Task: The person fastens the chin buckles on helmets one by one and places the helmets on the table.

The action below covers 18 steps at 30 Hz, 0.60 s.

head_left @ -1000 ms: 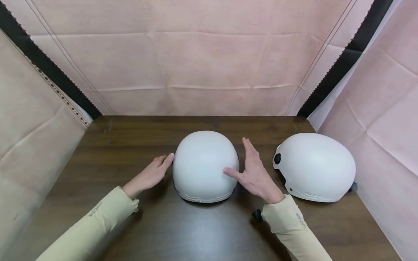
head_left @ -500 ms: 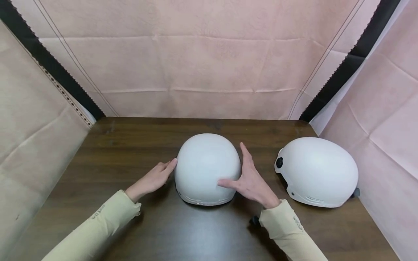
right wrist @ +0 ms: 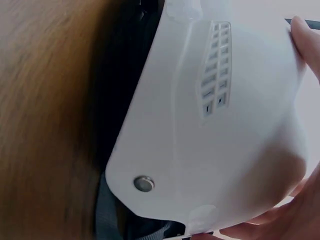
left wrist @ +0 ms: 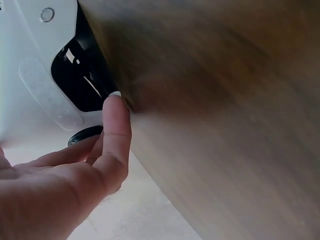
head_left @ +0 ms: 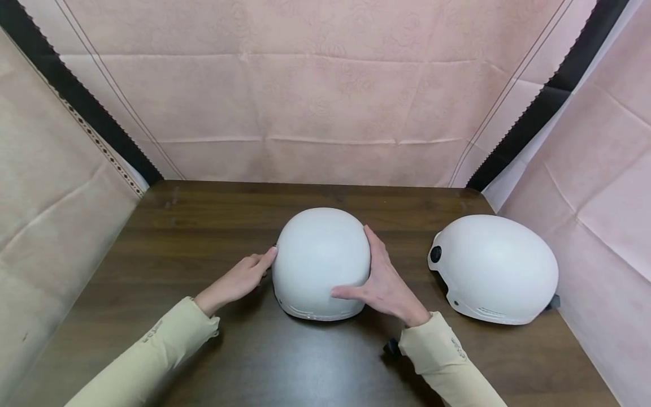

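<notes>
A white helmet [head_left: 317, 254] sits dome up on the brown table, held between both hands. My left hand [head_left: 235, 284] grips its left side, thumb against the shell. In the left wrist view one bent finger [left wrist: 116, 125] reaches the lower rim by a dark cutout. On the right side, my right hand [head_left: 385, 287] spans the shell, its thumb across the near face and the other fingers along the far right. The right wrist view shows the helmet's vent grille [right wrist: 216, 70], a metal rivet [right wrist: 144, 183] and a grey strap [right wrist: 106, 210]. The helmet's inside is hidden.
A second white helmet [head_left: 498, 268] lies to the right, a black round piece on its left end. A small black object [head_left: 391, 347] shows beside the right cuff. Pale pink fabric walls [head_left: 325, 102] enclose the brown table [head_left: 213, 215] at the back and sides.
My right hand has come leftward onto the helmet, its thumb sliding further across the shell and its fingers meeting the side. The left hand stays at the helmet's left side.
</notes>
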Available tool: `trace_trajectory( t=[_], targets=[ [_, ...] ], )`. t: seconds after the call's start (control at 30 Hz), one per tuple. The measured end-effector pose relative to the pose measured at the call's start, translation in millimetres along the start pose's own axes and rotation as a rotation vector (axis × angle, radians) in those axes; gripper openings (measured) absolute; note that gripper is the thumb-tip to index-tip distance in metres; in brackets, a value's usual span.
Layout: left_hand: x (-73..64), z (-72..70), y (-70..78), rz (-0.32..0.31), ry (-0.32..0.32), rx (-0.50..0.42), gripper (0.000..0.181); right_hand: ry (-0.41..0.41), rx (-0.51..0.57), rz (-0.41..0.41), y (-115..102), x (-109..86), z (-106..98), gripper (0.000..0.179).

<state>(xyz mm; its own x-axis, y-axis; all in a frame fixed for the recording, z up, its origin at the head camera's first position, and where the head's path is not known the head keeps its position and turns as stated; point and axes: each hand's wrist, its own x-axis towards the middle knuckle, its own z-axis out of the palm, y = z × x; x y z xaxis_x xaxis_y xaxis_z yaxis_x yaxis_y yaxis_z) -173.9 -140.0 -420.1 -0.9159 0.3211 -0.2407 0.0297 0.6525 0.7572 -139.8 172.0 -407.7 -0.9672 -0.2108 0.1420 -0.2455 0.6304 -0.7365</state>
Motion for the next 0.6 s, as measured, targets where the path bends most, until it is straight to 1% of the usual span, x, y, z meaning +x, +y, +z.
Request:
trace_trajectory(
  t=[0.17, 0.37, 0.47, 0.6],
  targets=[
    [-0.4, 1.5, 1.0, 0.007, 0.003, -0.027, 0.088, 0.004, -0.013, 0.000, 0.3, -0.9, -0.3, 0.131],
    [-0.9, 2.9, 2.4, 0.046, 0.020, -0.071, 0.088, 0.003, -0.018, -0.006, 0.8, -0.8, -0.2, 0.129],
    [-1.3, 2.7, 3.2, 0.066, 0.023, -0.070, 0.085, 0.002, -0.012, 0.000, 1.0, -0.6, 0.0, 0.128],
    [-2.3, 2.5, 4.4, 0.084, 0.028, -0.035, 0.080, 0.004, -0.006, 0.004, 1.1, -0.9, 0.3, 0.128]
  ],
)
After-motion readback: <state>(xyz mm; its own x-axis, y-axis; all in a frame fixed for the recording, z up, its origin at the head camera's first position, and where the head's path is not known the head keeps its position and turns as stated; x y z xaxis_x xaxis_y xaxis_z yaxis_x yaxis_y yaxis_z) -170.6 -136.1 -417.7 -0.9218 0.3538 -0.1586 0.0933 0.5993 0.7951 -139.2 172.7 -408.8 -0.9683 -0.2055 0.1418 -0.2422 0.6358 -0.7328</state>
